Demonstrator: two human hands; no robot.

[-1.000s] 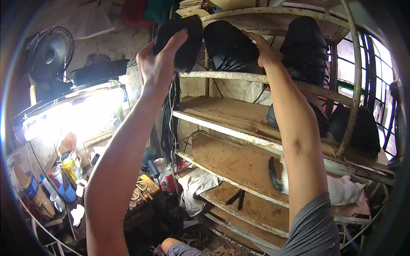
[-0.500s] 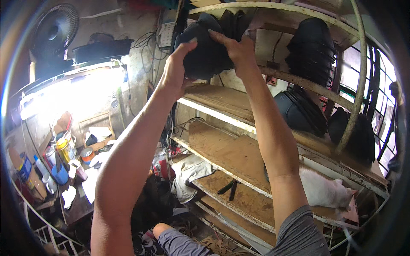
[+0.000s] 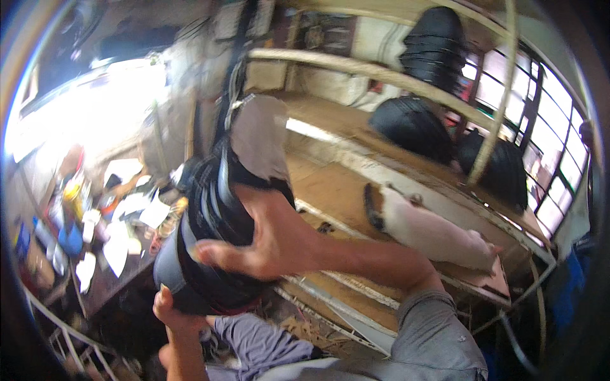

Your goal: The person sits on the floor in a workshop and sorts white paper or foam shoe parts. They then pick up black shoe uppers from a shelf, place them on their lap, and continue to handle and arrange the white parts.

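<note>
The stack of black pieces sits between the two hands, just left of the right palm and directly above the left thumb, tilted and held clear of the shelf beyond the right hand. The right hand is partly spread, its thumb laid across the near side of the stack and its fingers going out of sight over the far edge; the left hand is curled at the lower end with its thumb pressed up against it, the rest of its grip hidden. The pieces look like leather or something similar, so each is probably light and bendy, though the bundle may have some weight. Being smooth and loosely nested, they could slide over one another or fan apart; little about them seems fragile. The best hold is likely a broad squeeze across all the layers, with one palm supporting the lower end. In looks, the layers curve and overlap in dark ridges with shiny edges, smooth and rounded near the left thumb, while a pale greyish-beige flap stands up above the right hand. Blur hides any stitching.
</note>
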